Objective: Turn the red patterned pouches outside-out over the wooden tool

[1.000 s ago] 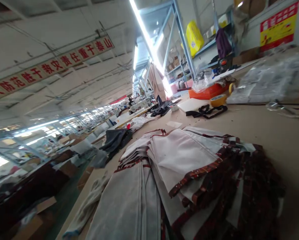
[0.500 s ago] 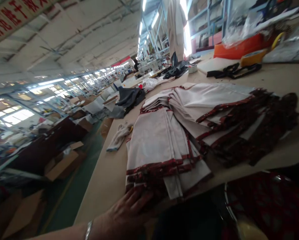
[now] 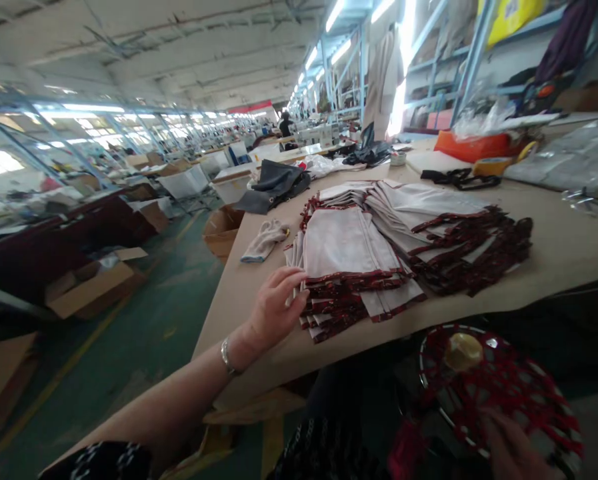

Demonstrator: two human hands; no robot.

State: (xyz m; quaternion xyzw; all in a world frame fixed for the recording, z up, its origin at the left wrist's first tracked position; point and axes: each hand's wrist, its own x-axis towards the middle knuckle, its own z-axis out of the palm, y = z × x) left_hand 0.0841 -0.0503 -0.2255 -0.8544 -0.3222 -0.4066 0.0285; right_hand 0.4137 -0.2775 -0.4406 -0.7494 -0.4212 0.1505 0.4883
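Observation:
A fanned stack of white fabric pieces with dark red patterned trim (image 3: 353, 247) lies on the tan table (image 3: 563, 247) near its front edge. My left hand (image 3: 275, 305), a bracelet on its wrist, reaches to the stack's left edge; thumb and bent fingers pinch the edges of the top pieces. Low at the right, my right hand (image 3: 509, 445) is blurred against the rim of a round red lattice object (image 3: 499, 387) with a yellowish lump on it, below the table edge. Its fingers do not show clearly.
A pale work glove (image 3: 265, 240) and a dark grey garment (image 3: 275, 183) lie further left on the table. Black straps (image 3: 453, 177), a yellow tape roll (image 3: 486, 165), an orange tray (image 3: 471, 143) and plastic bags (image 3: 569, 157) sit behind. Cardboard boxes (image 3: 93, 288) stand on the green floor.
The view has swung down and level. My left hand moved from the stack's front end up to its left edge and closed on the pieces. The right hand and round red object came into view.

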